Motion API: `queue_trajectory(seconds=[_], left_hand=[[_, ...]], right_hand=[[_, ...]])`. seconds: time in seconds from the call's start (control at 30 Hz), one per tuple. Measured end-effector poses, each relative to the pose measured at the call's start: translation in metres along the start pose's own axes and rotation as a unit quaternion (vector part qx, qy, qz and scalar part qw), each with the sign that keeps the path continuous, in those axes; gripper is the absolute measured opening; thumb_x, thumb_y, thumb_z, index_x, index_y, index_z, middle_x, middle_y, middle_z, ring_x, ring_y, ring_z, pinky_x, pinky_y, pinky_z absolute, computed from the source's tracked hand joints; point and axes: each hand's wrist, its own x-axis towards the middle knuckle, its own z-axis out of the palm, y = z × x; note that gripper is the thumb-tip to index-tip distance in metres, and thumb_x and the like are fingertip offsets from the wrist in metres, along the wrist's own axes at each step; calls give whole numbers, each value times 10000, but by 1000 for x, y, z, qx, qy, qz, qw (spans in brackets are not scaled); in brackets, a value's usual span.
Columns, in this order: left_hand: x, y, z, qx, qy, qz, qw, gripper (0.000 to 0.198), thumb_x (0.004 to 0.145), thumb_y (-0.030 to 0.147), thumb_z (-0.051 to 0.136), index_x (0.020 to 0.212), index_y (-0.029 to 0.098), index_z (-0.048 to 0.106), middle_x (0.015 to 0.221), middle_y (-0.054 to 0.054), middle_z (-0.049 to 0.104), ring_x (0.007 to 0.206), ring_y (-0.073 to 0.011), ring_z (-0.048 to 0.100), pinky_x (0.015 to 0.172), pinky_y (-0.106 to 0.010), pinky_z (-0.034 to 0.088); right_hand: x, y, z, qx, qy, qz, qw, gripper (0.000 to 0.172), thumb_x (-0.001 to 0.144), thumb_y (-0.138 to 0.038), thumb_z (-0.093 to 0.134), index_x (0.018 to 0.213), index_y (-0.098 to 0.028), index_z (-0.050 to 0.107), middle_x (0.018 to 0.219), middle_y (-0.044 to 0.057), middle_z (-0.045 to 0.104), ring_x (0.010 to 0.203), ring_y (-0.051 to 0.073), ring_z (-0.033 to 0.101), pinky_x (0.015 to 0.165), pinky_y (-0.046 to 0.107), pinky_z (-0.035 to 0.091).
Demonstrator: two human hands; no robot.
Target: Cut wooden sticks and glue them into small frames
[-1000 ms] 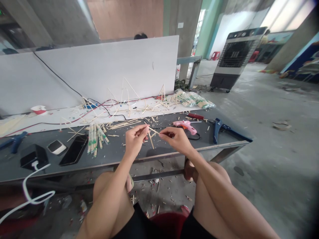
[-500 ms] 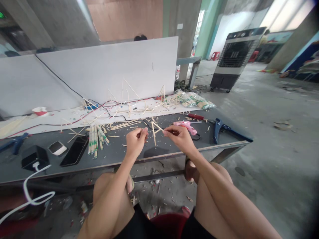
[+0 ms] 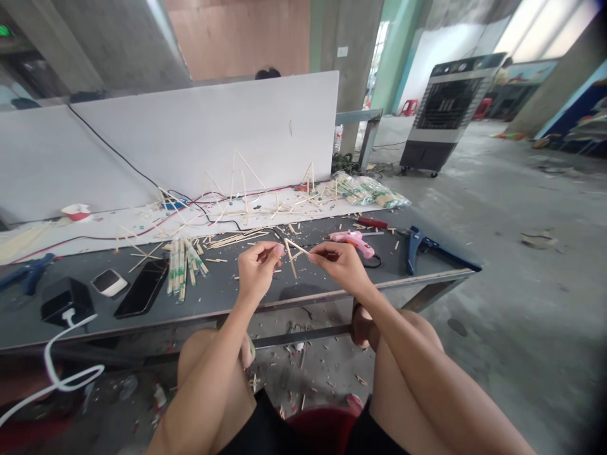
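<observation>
A small frame of thin wooden sticks [image 3: 290, 254] hangs over the dark tabletop between my two hands, its sticks joined at a point near the top. My left hand [image 3: 257, 272] pinches the side of the frame near that joint. My right hand [image 3: 339, 265] holds the far end of one slanted stick between thumb and fingers. The frame's lower stick end points down and does not appear to touch the table. My fingers hide the gripped stick ends.
Loose sticks and a bundle of wooden sticks [image 3: 183, 270] lie on the table. A pink glue gun [image 3: 353, 242] sits right of my hands, and a blue glue gun [image 3: 415, 249] sits further right. A phone [image 3: 142, 287] lies left. Stick structures stand on a white board behind.
The stick frame has turned and shifted slightly between my fingers. My hands have stayed almost in place, with the right hand a little further from the left.
</observation>
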Motion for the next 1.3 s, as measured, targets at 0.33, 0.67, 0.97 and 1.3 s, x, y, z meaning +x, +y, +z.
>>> queue_trajectory(seconds=[0.33,0.67,0.97,1.3], left_hand=[[15,13,-22,-132,214,101,963,314,882,392,654,679,171,564,575,34,526,447,-84,510,396,-199,336],[0,23,-17,6,-85,5,996,340,837,414,720,1091,188,717,925,-82,736,590,-125,633,451,-214,426],[-1,16,-1,-40,-84,-8,996,260,845,419,718,838,160,742,743,-56,687,538,-113,593,433,-204,415],[3,11,-9,32,13,41,999,283,864,446,690,872,165,714,675,-28,642,516,-111,574,467,-212,443]], right_hand=[[3,7,-20,42,45,-4,998,222,807,-399,723,798,-178,723,786,51,707,729,183,628,662,303,487],[-2,0,-22,17,-8,-22,1000,248,815,-418,725,815,-171,737,748,34,676,667,147,552,590,271,421],[-4,-3,-14,4,-49,-17,999,283,819,-463,711,812,-181,733,748,33,681,682,162,567,622,284,443],[-1,-2,-15,6,-15,-12,1000,228,830,-402,691,807,-178,724,770,40,693,707,164,583,645,284,450]])
